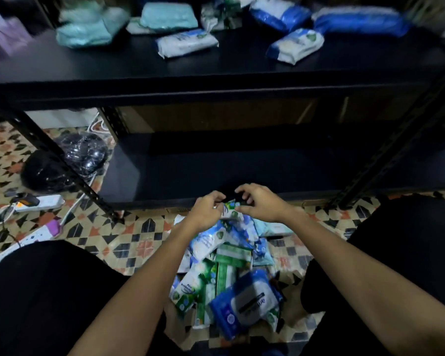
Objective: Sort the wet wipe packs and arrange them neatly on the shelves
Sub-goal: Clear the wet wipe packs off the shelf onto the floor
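Observation:
A heap of wet wipe packs (229,273) in white, green and blue lies on the tiled floor between my knees. My left hand (208,210) and my right hand (260,201) both pinch one small white-and-green pack (230,209) just above the far end of the heap, in front of the lower shelf (242,170), which is bare. On the upper shelf (216,70) lie teal packs (88,27) at the left, white packs (186,42) in the middle and blue packs (357,19) at the right.
The black metal rack has slanting posts at the left (62,170) and right (385,155). A black plastic bag (70,160), a power strip (40,202) with cables and a white-and-purple box (36,235) lie on the floor at the left.

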